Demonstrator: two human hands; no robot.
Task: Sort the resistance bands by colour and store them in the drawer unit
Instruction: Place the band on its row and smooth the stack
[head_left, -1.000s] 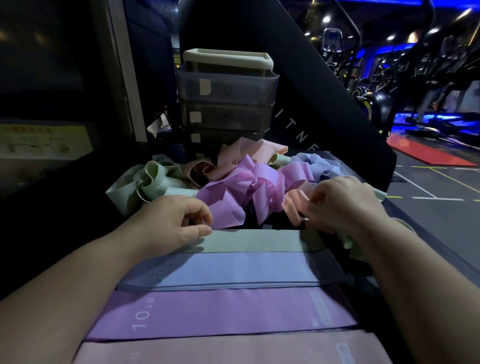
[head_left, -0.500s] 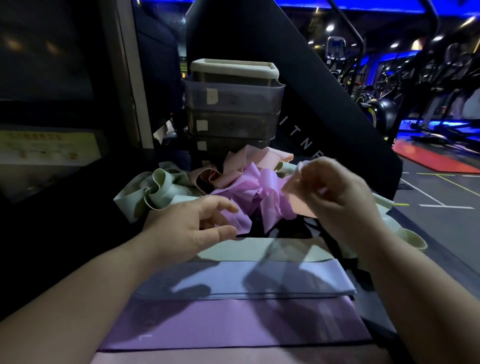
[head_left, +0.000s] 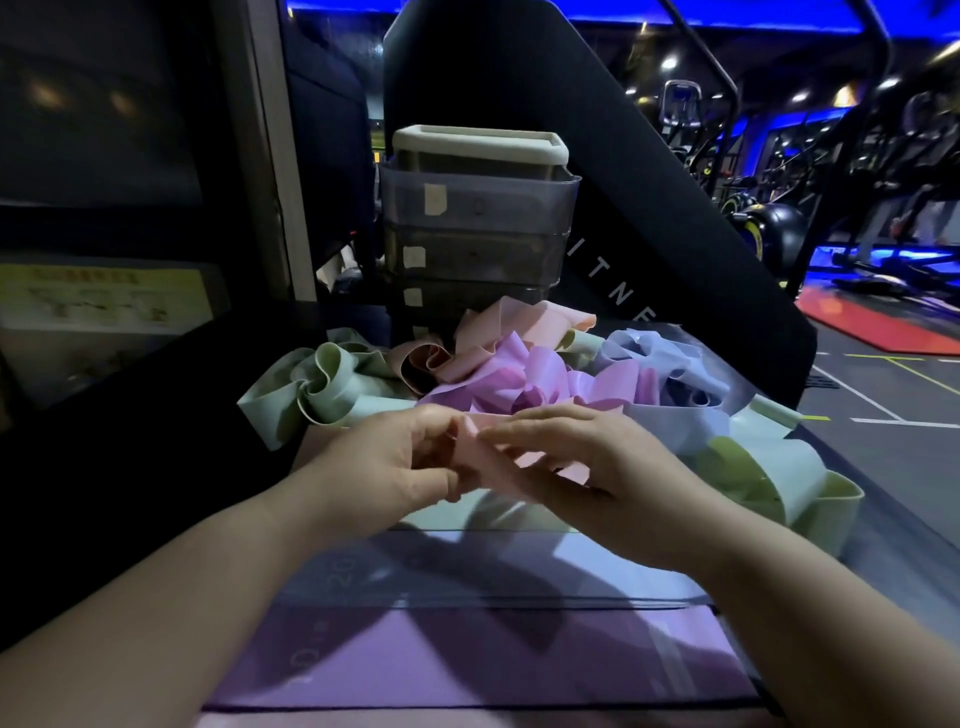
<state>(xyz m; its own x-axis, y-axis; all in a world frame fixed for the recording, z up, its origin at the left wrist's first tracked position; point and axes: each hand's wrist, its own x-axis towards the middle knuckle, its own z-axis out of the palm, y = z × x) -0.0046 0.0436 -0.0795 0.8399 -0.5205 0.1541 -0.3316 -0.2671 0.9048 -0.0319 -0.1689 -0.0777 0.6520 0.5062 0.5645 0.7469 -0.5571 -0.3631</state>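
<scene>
- Two hands met at the centre of the frame, holding one pink band (head_left: 519, 470) between them, lifted clear of the flat bands below.
- Left hand (head_left: 400, 467) had its fingers curled, pinching the band's left end.
- Right hand (head_left: 597, 473) gripped the other part, fingers only slightly bent and laid over the top; its thumb was hidden.
- Pink band's long axis ran left to right across the frame, its right end lower than its left.
- Behind the hands sat a loose pile: green bands (head_left: 317, 395) on the left, purple bands (head_left: 524, 379) in the middle, blue bands (head_left: 660, 358) to the right, and peach ones (head_left: 519, 325) at the back.
- More green loops (head_left: 779, 483) lay at the right edge.
- Below the hands, flat bands lay in rows, each with its long axis left to right: a green one (head_left: 436, 519), then a blue one (head_left: 467, 577), then a purple one (head_left: 467, 665), with a pink strip (head_left: 363, 721) at the bottom edge.
- Drawer unit (head_left: 478, 223) stood upright behind the pile, upper centre, its drawers closed.
</scene>
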